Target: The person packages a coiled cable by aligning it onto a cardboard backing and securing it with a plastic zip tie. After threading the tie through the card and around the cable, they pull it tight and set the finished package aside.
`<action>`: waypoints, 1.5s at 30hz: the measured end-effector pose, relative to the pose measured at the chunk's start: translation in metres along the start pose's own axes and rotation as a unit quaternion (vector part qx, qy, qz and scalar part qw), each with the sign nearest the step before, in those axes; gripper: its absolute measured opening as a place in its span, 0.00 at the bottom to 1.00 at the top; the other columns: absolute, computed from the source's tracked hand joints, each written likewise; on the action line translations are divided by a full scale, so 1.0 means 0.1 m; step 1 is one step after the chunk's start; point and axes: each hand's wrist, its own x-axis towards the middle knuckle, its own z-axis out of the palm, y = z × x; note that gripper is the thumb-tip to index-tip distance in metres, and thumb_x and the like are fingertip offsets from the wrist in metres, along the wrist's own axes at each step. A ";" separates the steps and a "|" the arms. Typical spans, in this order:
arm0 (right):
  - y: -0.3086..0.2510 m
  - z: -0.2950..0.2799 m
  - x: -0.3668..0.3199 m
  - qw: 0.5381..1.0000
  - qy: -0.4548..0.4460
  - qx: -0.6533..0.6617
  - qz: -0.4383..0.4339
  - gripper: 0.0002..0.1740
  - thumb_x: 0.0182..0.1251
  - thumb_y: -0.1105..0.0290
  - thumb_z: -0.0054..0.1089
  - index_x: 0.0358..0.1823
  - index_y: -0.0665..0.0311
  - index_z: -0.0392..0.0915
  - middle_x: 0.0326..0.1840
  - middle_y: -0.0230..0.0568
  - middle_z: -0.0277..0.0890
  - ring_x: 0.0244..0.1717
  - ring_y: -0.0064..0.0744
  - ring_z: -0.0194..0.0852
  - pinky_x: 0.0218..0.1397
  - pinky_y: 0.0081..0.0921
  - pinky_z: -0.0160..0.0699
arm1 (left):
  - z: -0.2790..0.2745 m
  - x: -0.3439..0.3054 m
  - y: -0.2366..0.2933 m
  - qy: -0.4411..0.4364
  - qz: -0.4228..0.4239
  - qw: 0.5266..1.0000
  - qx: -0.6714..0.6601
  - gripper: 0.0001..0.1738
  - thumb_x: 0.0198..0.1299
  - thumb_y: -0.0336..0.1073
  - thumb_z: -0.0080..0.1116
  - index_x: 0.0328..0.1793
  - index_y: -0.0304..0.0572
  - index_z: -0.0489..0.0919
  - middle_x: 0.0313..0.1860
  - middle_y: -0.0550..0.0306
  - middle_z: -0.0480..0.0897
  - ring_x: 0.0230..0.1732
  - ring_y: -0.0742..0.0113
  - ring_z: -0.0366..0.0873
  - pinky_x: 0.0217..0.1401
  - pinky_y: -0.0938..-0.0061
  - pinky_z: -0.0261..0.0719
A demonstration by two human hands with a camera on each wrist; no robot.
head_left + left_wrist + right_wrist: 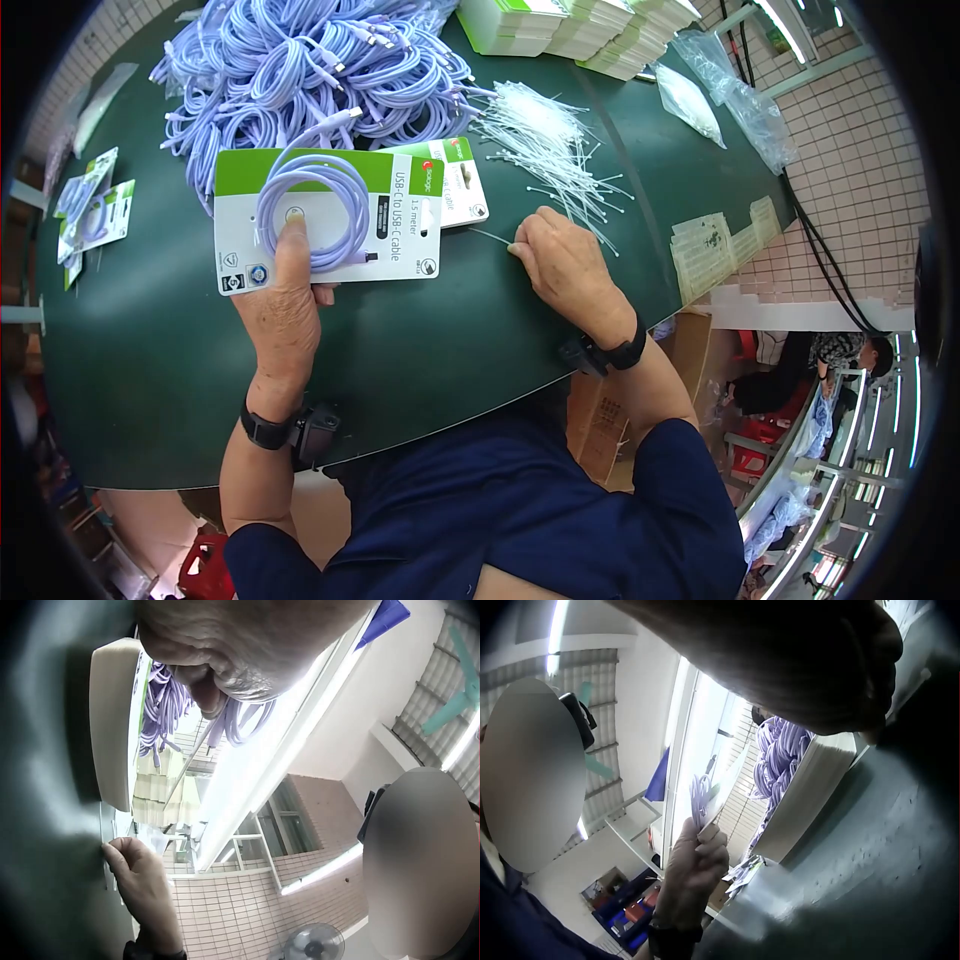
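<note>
My left hand [278, 325] holds a white and green printed card [408, 225], marked as a USB-C to USB-C cable, over the table. On its front lies a coiled lilac USB-C cable [352, 215], the thumb pressing inside the coil. The fingers are mostly hidden behind the card. Off to the right, my right hand [572, 268] pinches a thin white cable tie [490, 236] between thumb and forefinger, its free end pointing toward the cards. Behind the held card sits a thick stack of cards [465, 195], seen from its side in the left wrist view.
A big heap of coiled lilac cables [300, 75] fills the back of the green table [440, 350]. Loose white cable ties [545, 140] lie beside it. More card stacks [510, 28] stand behind, carded cables [95, 215] lie far left, and paper sheets [725, 245] at the right edge.
</note>
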 end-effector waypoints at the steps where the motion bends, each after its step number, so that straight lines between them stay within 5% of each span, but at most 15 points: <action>1: 0.02 0.01 0.00 1.000 0.008 -0.011 0.000 0.09 0.67 0.70 0.70 0.38 0.67 0.80 0.32 0.48 0.80 0.36 0.50 0.81 0.42 0.43 0.81 | 0.01 0.00 0.01 0.004 0.005 1.000 0.001 0.14 0.73 0.31 0.60 0.59 0.31 0.77 0.36 0.54 0.84 0.19 0.78 0.76 0.14 0.82 0.69; 4: 0.11 -0.03 0.01 0.999 0.023 -0.033 -0.003 0.09 0.68 0.70 0.69 0.40 0.68 0.79 0.34 0.49 0.81 0.35 0.52 0.80 0.42 0.43 0.80 | -0.04 0.00 -0.03 -0.014 0.008 1.000 -0.003 0.15 0.73 0.32 0.60 0.61 0.31 0.76 0.36 0.55 0.84 0.21 0.78 0.77 0.14 0.82 0.70; 8: 0.19 -0.27 0.19 0.991 0.021 0.074 0.106 0.10 0.70 0.70 0.70 0.40 0.68 0.79 0.37 0.44 0.84 0.30 0.41 0.79 0.36 0.34 0.77 | -0.04 -0.04 -0.06 -0.013 0.032 0.999 0.022 0.18 0.73 0.33 0.61 0.64 0.32 0.76 0.39 0.54 0.86 0.24 0.78 0.80 0.16 0.84 0.71; 11: 0.14 -0.45 0.40 0.850 0.042 0.507 0.137 0.07 0.74 0.71 0.70 0.43 0.68 0.82 0.38 0.37 0.84 0.29 0.25 0.75 0.32 0.21 0.70 | 0.01 -0.07 -0.03 -0.035 0.060 0.997 0.045 0.21 0.73 0.35 0.61 0.67 0.33 0.75 0.42 0.52 0.87 0.25 0.78 0.80 0.16 0.85 0.71; 12: 0.10 -0.49 0.45 0.848 0.051 0.509 0.136 0.07 0.74 0.71 0.70 0.43 0.68 0.82 0.38 0.37 0.84 0.29 0.25 0.75 0.32 0.21 0.70 | 0.01 -0.09 -0.02 -0.055 0.074 0.994 0.055 0.22 0.73 0.36 0.60 0.68 0.33 0.74 0.43 0.51 0.87 0.24 0.79 0.80 0.16 0.85 0.70; 15: -0.04 -0.56 0.62 0.720 0.036 0.689 0.080 0.07 0.76 0.73 0.68 0.49 0.68 0.85 0.38 0.33 0.82 0.32 0.15 0.70 0.32 0.13 0.65 | -0.06 -0.14 -0.01 -0.109 0.091 0.987 0.074 0.23 0.74 0.39 0.60 0.69 0.34 0.75 0.43 0.51 0.89 0.24 0.79 0.79 0.17 0.84 0.70; 17: -0.13 -0.58 0.73 0.707 0.038 0.703 0.066 0.08 0.76 0.73 0.68 0.50 0.69 0.85 0.38 0.34 0.82 0.31 0.15 0.70 0.33 0.13 0.65 | -0.25 -0.20 -0.17 -0.141 0.095 0.982 0.086 0.22 0.74 0.40 0.60 0.68 0.35 0.77 0.42 0.53 0.90 0.25 0.78 0.80 0.18 0.83 0.70; 19: -0.21 -0.58 0.83 0.688 0.025 0.724 0.051 0.09 0.77 0.74 0.67 0.53 0.70 0.86 0.38 0.35 0.82 0.31 0.17 0.69 0.33 0.13 0.66 | -0.53 -0.19 -0.46 -0.179 0.215 0.931 0.235 0.17 0.69 0.35 0.68 0.61 0.35 0.84 0.38 0.53 0.90 0.27 0.71 0.84 0.22 0.78 0.74; 20: -0.23 -0.58 0.88 0.685 0.030 0.727 0.046 0.09 0.77 0.74 0.67 0.53 0.70 0.86 0.38 0.35 0.82 0.31 0.17 0.69 0.33 0.13 0.66 | -0.49 -0.15 -0.36 -0.182 0.220 0.928 0.239 0.17 0.69 0.35 0.68 0.61 0.35 0.84 0.38 0.53 0.90 0.27 0.71 0.84 0.22 0.78 0.74; 23: -0.28 -0.54 0.98 0.669 -0.014 0.742 0.031 0.11 0.76 0.73 0.68 0.54 0.71 0.86 0.40 0.35 0.82 0.32 0.17 0.69 0.33 0.13 0.68 | -0.25 -0.06 0.07 -0.256 0.452 0.816 0.256 0.17 0.61 0.32 0.74 0.55 0.34 0.87 0.26 0.56 0.84 0.21 0.67 0.79 0.21 0.75 0.70; 28: -0.27 -0.41 1.00 0.664 -0.039 0.747 0.021 0.12 0.76 0.74 0.67 0.55 0.73 0.86 0.41 0.37 0.83 0.33 0.17 0.71 0.35 0.15 0.70 | -0.13 -0.10 0.16 -0.289 0.446 0.810 0.249 0.13 0.64 0.36 0.69 0.48 0.33 0.86 0.21 0.57 0.77 0.19 0.64 0.75 0.21 0.73 0.68; 36: -0.32 -0.37 0.87 0.736 -0.045 0.675 -0.026 0.12 0.67 0.81 0.72 0.52 0.73 0.87 0.43 0.41 0.85 0.38 0.22 0.79 0.43 0.16 0.76 | -0.08 -0.12 0.14 -0.312 0.491 0.773 0.255 0.24 0.47 0.29 0.76 0.54 0.36 0.87 0.22 0.62 0.76 0.19 0.70 0.72 0.20 0.75 0.66; 39: -0.30 -0.38 0.86 0.878 0.000 0.448 -0.171 0.11 0.63 0.84 0.73 0.46 0.71 0.89 0.41 0.43 0.86 0.41 0.27 0.82 0.46 0.19 0.78 | -0.12 -0.15 0.11 -0.332 0.509 0.744 0.280 0.25 0.46 0.31 0.74 0.55 0.39 0.87 0.23 0.66 0.73 0.19 0.72 0.70 0.19 0.75 0.63; 43: -0.43 -0.49 0.81 0.865 0.033 0.451 -0.216 0.10 0.60 0.84 0.74 0.43 0.69 0.90 0.38 0.46 0.87 0.40 0.31 0.84 0.45 0.24 0.81 | -0.14 -0.20 0.22 -0.373 0.535 0.690 0.314 0.22 0.49 0.33 0.75 0.53 0.41 0.86 0.27 0.60 0.80 0.22 0.69 0.73 0.22 0.74 0.67; 45: -0.56 -0.55 0.69 0.842 0.009 0.513 -0.167 0.10 0.58 0.84 0.76 0.42 0.69 0.90 0.36 0.45 0.88 0.38 0.31 0.85 0.43 0.25 0.82 | -0.13 -0.27 0.21 -0.375 0.525 0.697 0.314 0.24 0.47 0.34 0.74 0.54 0.43 0.86 0.29 0.61 0.79 0.22 0.71 0.71 0.22 0.75 0.64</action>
